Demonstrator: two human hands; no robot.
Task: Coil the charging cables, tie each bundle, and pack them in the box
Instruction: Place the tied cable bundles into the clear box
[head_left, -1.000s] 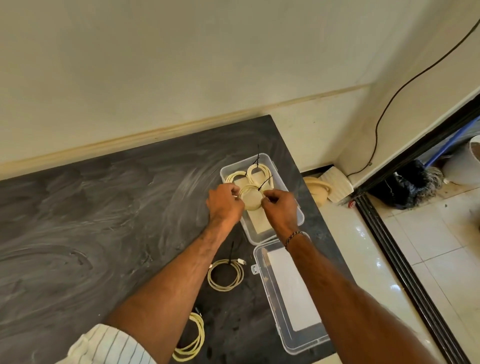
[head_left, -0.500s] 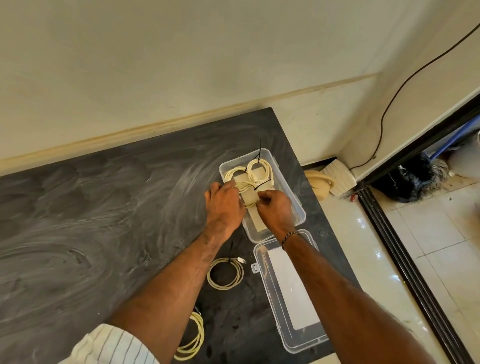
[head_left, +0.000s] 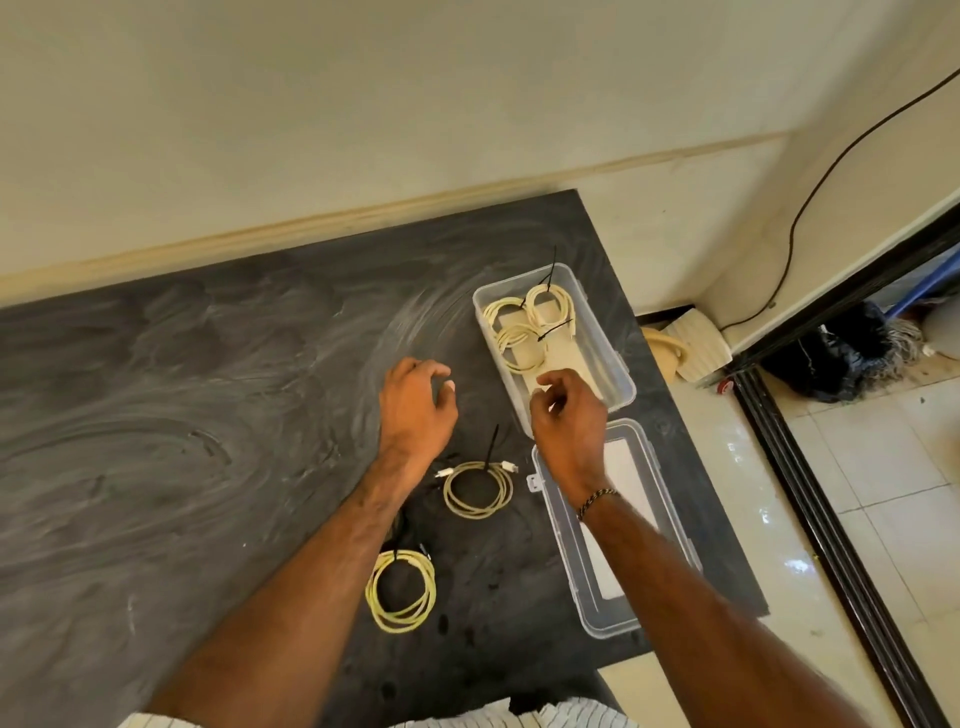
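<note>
On a dark, smear-marked worktop (head_left: 208, 415) set against a cream wall (head_left: 363, 104), I see a clear plastic box (head_left: 613, 358) near the right edge, with three tied cable coils (head_left: 524, 338) lying inside it. Its lid (head_left: 670, 525) lies flat just in front of the box. Two more tied coils rest on the bare surface: a pale one (head_left: 478, 488) beside the lid and a yellow one (head_left: 401, 590) nearer me. My left hand (head_left: 415, 410) hovers over the worktop left of the box, its grip loosely curled and holding nothing. My right hand (head_left: 569, 415) hangs over the box's near end, fingers loosely bent, grip likewise empty. To the right, a tiled floor (head_left: 857, 519) meets a black door track (head_left: 831, 519); a thin black wire (head_left: 810, 197) runs down the side wall.
</note>
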